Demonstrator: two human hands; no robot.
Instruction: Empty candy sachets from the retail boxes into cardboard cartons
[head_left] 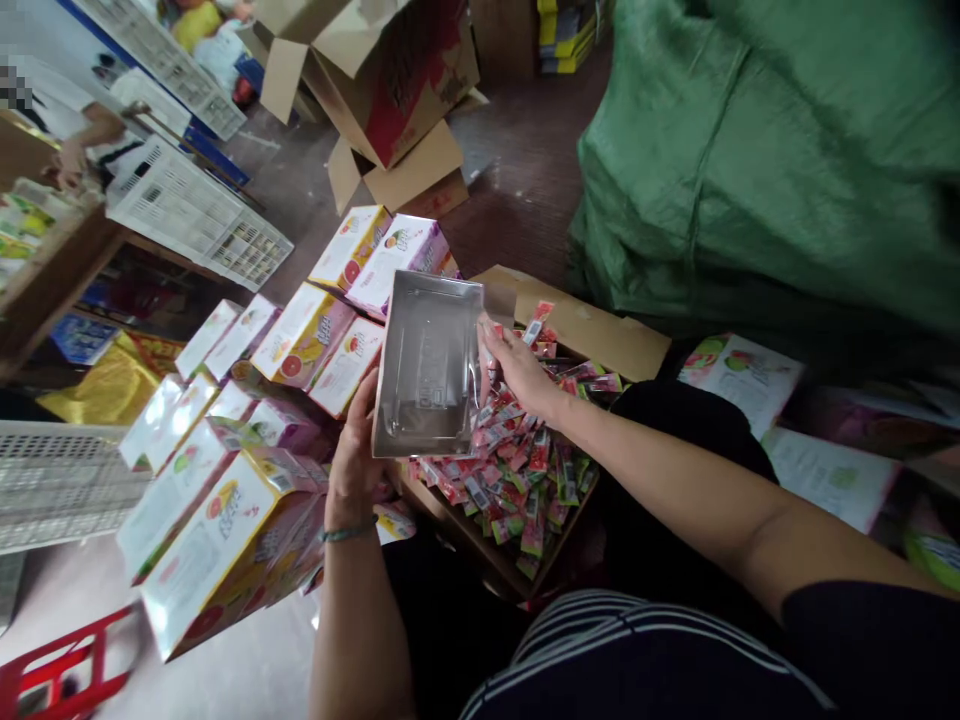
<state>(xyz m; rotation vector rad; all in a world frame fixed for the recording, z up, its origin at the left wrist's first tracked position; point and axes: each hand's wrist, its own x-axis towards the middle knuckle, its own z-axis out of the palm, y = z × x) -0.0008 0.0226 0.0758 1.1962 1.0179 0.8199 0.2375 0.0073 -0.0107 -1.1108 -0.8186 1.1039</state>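
**Box cupped at left, right fingers at its far wall, packets heaped below**

From my remote seat I see the left hand curled around the left side of an open rectangular box with grey inner walls, which is tilted so that a see-through moulded plastic tray inside faces me. I would want that palm as the firm support, low on the wall, without squeezing the thin sides inward. The right hand is partly closed at the right wall, its fingers bunched narrow; I cannot tell whether a packet is pinched there. I'd guide it with a light touch, so that the rim doesn't bow. The box hangs in front of the body, just above the heap's left part, so a level hold seems wise.

My count, left to right: one red plastic stool; about a dozen white-topped printed cardboard boxes, though overlaps make that uncertain; one box in hand, with one tray; two open brown cartons on the floor beyond; one brown cardboard carton with a raised flap holding small pink-and-green packets, too many to count; one big green fabric bundle; at least two more white-topped boxes at right.
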